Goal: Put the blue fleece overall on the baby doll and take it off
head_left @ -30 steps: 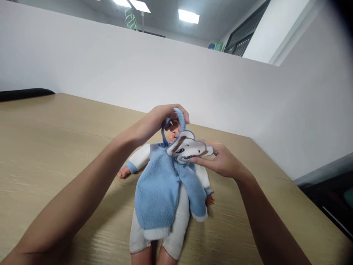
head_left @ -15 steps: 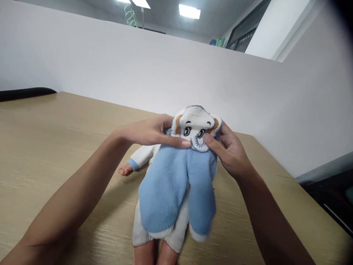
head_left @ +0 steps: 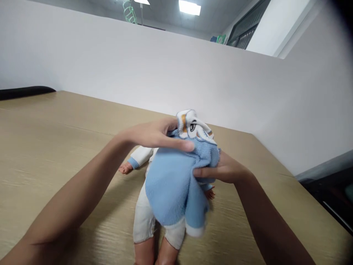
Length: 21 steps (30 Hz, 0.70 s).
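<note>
Small fleece trousers [head_left: 168, 184], blue with white cuffs and an embroidered elephant patch [head_left: 193, 127], hang between my hands. My left hand [head_left: 162, 136] grips them at the upper left, its thumb across the front just below the patch. Lower down on the right side, my right hand [head_left: 220, 169] pinches the cloth near the top of one leg, its fingers hidden behind. The patch is creased and folds backward. Beneath the trousers a doll [head_left: 145, 215] lies on its back in white clothes with blue cuffs. Its head and most of its trunk are hidden.
The doll rests on a wooden table [head_left: 68, 154]. A white partition wall [head_left: 138, 70] runs along the table's back and right. A black curved object [head_left: 27, 92] lies at the far left edge, and dark items [head_left: 328, 191] are beyond the right edge.
My right hand has moved down from the elephant patch to the leg's top, bunching the cloth. The patch has folded over, and the doll's right-side hand now shows.
</note>
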Motion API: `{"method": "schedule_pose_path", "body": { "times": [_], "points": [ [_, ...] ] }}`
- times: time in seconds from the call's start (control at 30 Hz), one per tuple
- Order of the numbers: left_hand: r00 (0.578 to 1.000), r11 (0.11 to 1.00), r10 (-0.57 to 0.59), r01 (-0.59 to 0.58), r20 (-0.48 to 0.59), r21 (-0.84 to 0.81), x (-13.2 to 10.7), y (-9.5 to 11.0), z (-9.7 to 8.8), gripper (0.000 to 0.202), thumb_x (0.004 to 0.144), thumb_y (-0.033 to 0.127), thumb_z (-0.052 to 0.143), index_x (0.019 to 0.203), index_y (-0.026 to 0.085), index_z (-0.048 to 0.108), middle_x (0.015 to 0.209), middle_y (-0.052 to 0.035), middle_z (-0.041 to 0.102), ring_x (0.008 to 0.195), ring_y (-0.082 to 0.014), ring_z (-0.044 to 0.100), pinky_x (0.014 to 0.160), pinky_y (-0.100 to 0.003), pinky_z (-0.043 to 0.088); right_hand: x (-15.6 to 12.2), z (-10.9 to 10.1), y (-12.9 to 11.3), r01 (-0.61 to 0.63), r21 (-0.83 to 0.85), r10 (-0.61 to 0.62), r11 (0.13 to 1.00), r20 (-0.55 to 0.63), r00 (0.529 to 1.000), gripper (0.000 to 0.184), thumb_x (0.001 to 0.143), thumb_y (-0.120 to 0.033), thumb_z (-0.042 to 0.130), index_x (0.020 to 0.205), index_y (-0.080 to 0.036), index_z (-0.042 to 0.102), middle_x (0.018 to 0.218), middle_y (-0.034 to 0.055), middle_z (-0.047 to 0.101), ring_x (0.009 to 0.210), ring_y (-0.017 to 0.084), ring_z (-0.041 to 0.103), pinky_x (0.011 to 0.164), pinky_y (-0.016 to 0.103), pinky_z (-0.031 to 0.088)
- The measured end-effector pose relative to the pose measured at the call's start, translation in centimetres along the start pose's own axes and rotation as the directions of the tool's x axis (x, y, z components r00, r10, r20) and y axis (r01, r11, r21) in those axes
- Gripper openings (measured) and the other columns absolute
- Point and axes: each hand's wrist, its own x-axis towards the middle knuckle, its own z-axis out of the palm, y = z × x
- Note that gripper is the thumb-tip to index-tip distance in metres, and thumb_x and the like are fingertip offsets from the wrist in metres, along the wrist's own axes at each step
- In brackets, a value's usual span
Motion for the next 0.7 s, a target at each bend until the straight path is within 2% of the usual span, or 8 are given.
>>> {"method": "schedule_pose_path", "body": {
  "times": [0.1,0.2,0.33,0.43,0.5,0.57,0.63,0.7],
  "points": [
    [0.975,0.997,-0.042,0.027,0.218,0.069,-1.0,-0.6,-1.6,0.037,0.082,0.049,0.086,0.103,0.021,0.075,0.098,-0.0034,0.077,0.095,-0.0245,0.073,0.086,-0.03,0.059,0.0,0.2,0.6,0.128,0.173,-0.11,0.976,-0.109,0.988,0.058,0.085,-0.054,0.084,0.132,-0.023,0.071,0.129,0.0072,0.077,0.126,0.031,0.07,0.107,0.041,0.058],
    [0.975,1.0,-0.027,0.023,0.22,0.019,-1.5,-1.0,-2.3,0.036,0.092,0.048,0.078,0.114,0.02,0.073,0.104,-0.0054,0.078,0.101,-0.0254,0.073,0.089,-0.031,0.059,0.0,0.2,0.7,0.152,0.228,-0.107,0.962,-0.196,0.975,0.065,0.087,-0.059,0.08,0.14,-0.024,0.066,0.14,0.0083,0.072,0.132,0.031,0.066,0.109,0.04,0.057],
    [0.997,0.994,0.068,-0.07,-0.021,-0.088,-1.6,-1.1,-2.0,0.051,0.094,0.055,0.074,0.129,0.019,0.067,0.114,-0.0083,0.076,0.109,-0.0261,0.071,0.1,-0.036,0.057,-0.4,0.0,-0.3,0.029,0.054,-0.036,0.998,0.137,0.99,0.064,0.073,-0.047,0.094,0.128,-0.022,0.073,0.122,0.006,0.079,0.116,0.028,0.074,0.101,0.038,0.061],
    [1.0,0.982,-0.03,0.031,0.01,-0.186,-2.3,-0.9,-1.6,0.053,0.088,0.061,0.078,0.118,0.018,0.073,0.102,-0.0081,0.077,0.094,-0.0247,0.074,0.089,-0.035,0.062,-0.9,0.1,-0.7,-0.031,-0.016,0.034,0.999,0.265,0.964,0.042,0.074,-0.042,0.094,0.107,-0.021,0.079,0.087,0.0029,0.08,0.091,0.026,0.078,0.087,0.038,0.066],
    [0.981,0.957,-0.09,0.132,0.169,-0.258,-3.2,-0.8,-1.4,0.049,0.08,0.063,0.084,0.101,0.019,0.077,0.077,-0.0061,0.075,0.07,-0.0227,0.073,0.068,-0.032,0.063,-1.3,0.6,-0.7,-0.004,0.049,-0.001,0.999,0.108,0.994,0.041,0.072,-0.049,0.094,0.099,-0.022,0.08,0.08,0.0035,0.078,0.087,0.028,0.077,0.084,0.041,0.066],
    [0.946,0.936,-0.107,0.2,0.307,-0.289,-4.2,-0.8,-1.0,0.042,0.074,0.059,0.09,0.085,0.02,0.076,0.055,-0.0028,0.065,0.047,-0.0196,0.063,0.048,-0.03,0.057,-1.5,1.3,-0.5,0.088,0.151,-0.07,0.985,-0.118,0.99,0.056,0.065,-0.058,0.096,0.106,-0.024,0.079,0.096,0.0063,0.081,0.097,0.032,0.077,0.088,0.044,0.066],
    [0.937,0.924,-0.138,0.238,0.32,-0.3,-5.3,-0.8,-0.5,0.038,0.073,0.054,0.092,0.079,0.021,0.074,0.047,-0.0007,0.06,0.036,-0.0165,0.053,0.038,-0.029,0.048,-1.9,2.2,-0.4,0.152,0.235,-0.093,0.96,-0.245,0.965,0.071,0.061,-0.065,0.095,0.118,-0.027,0.076,0.114,0.0074,0.079,0.11,0.035,0.074,0.096,0.046,0.064],
    [0.959,0.917,-0.165,0.236,0.232,-0.323,-6.2,-0.9,0.3,0.038,0.077,0.055,0.089,0.078,0.021,0.073,0.047,0.0001,0.058,0.034,-0.0144,0.049,0.036,-0.028,0.046,-2.3,3.1,-0.7,0.134,0.28,-0.062,0.951,-0.252,0.966,0.073,0.067,-0.068,0.09,0.126,-0.028,0.073,0.119,0.0078,0.078,0.118,0.035,0.072,0.102,0.046,0.061]
  ]
}}
